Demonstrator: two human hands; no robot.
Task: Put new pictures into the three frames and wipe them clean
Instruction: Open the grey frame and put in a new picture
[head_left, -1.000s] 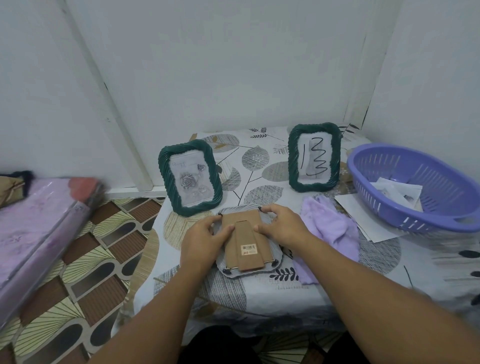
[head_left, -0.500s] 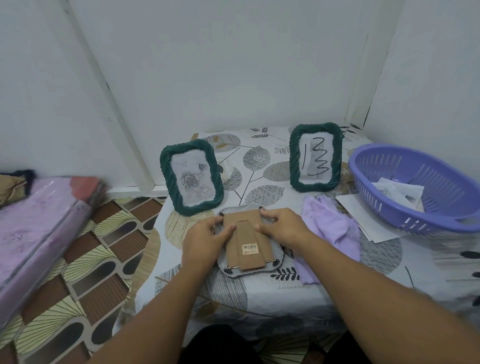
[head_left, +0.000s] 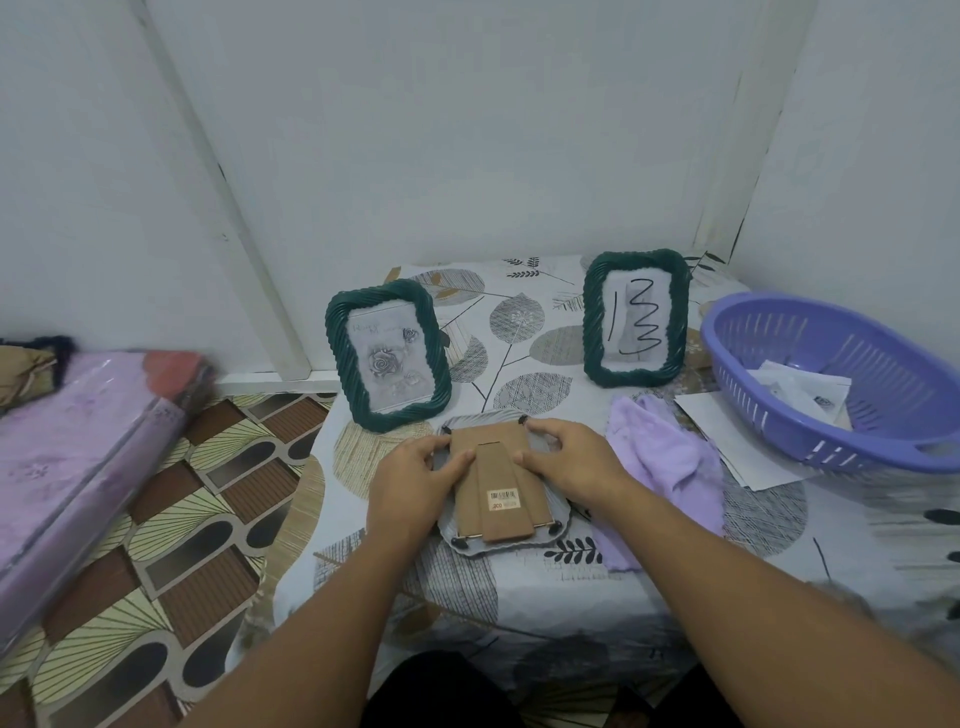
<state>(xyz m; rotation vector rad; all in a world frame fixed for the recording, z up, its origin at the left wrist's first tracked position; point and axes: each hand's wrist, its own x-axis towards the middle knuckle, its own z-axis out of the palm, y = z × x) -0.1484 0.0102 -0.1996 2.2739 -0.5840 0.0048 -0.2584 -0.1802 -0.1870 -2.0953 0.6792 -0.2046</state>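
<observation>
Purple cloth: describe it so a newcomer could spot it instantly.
On the leaf-print table, look between the face-down frame under both hands and the purple basket. The purple cloth lies crumpled there, the only soft fabric item, paler than the basket.

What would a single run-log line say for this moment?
stage: back of face-down grey picture frame | left hand: on brown cardboard backing | right hand: same | two green twisted-rim frames: upright
</observation>
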